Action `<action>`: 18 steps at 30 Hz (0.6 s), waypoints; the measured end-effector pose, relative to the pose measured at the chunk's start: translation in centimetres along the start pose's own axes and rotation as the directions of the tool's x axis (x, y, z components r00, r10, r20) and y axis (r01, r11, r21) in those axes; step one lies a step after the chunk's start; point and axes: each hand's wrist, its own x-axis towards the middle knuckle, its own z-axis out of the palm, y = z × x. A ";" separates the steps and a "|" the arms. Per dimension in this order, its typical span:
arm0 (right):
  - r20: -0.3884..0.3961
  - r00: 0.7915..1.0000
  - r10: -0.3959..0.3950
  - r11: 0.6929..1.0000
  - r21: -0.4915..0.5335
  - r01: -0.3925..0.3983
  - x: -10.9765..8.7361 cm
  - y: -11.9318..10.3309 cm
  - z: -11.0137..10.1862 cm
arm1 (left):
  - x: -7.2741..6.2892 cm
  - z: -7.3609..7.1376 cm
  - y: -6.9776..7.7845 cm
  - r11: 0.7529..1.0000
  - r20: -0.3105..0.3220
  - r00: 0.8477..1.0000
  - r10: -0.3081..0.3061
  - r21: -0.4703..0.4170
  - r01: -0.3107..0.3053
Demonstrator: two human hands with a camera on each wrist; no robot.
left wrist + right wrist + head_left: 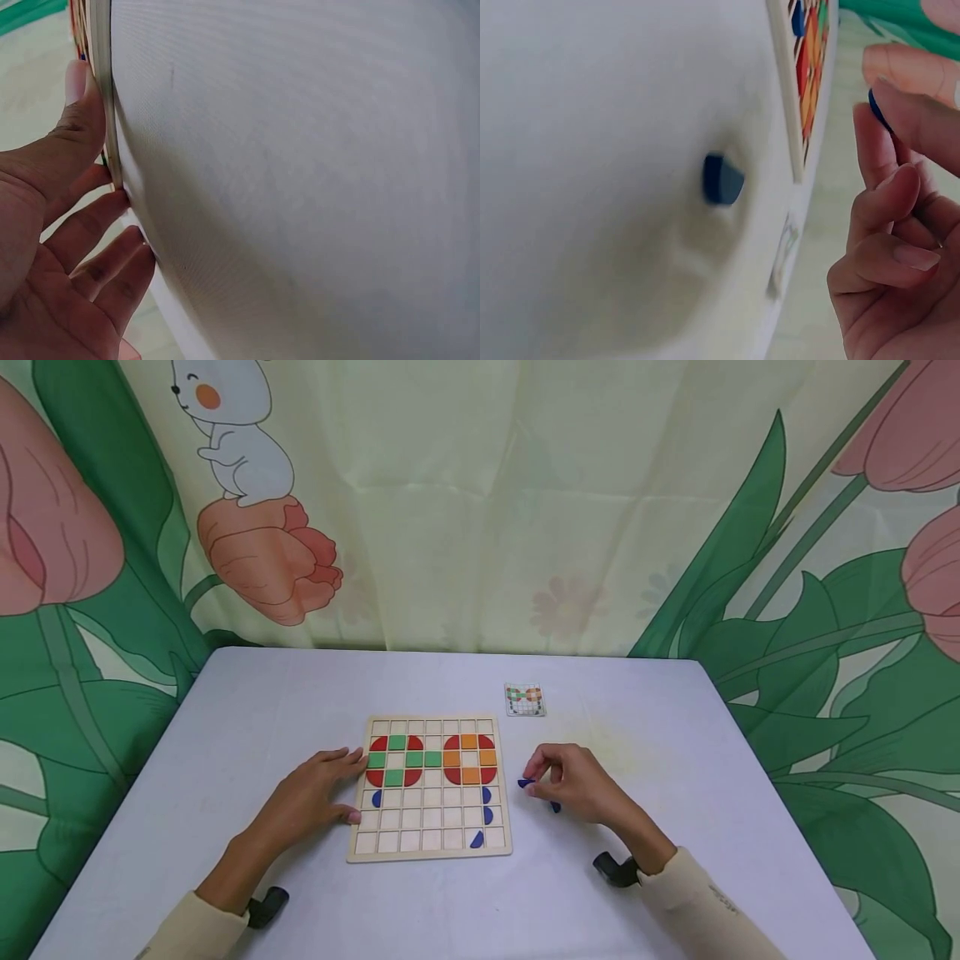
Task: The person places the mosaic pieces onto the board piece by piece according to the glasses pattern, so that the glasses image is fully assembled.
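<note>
A square wooden grid board (431, 858) lies on the table, with red, green and orange pieces forming two round patterns in its upper rows. Blue half-round pieces sit lower down: one at the left (377, 798) and several at the right. My left hand (318, 789) rests along the board's left edge, thumb and fingertips touching the rim, fingers extended. Right of the board, my right hand (577, 783) pinches a blue half-round piece (880, 111) between thumb and index finger, above the table. Another blue piece (722, 180) lies on the cloth beneath that hand.
A small printed card (525, 700) showing a coloured grid pattern lies behind the board's right corner. White cloth covers the table (300, 693). A curtain (480, 527) with flowers and a cartoon animal hangs behind the table.
</note>
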 end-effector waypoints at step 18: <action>0.126 0.956 -0.265 0.964 0.066 0.259 2.1 -4.5 3.8 | 0.0 0.1 0.0 1.000 -0.005 1.000 0.004 -0.001 -0.004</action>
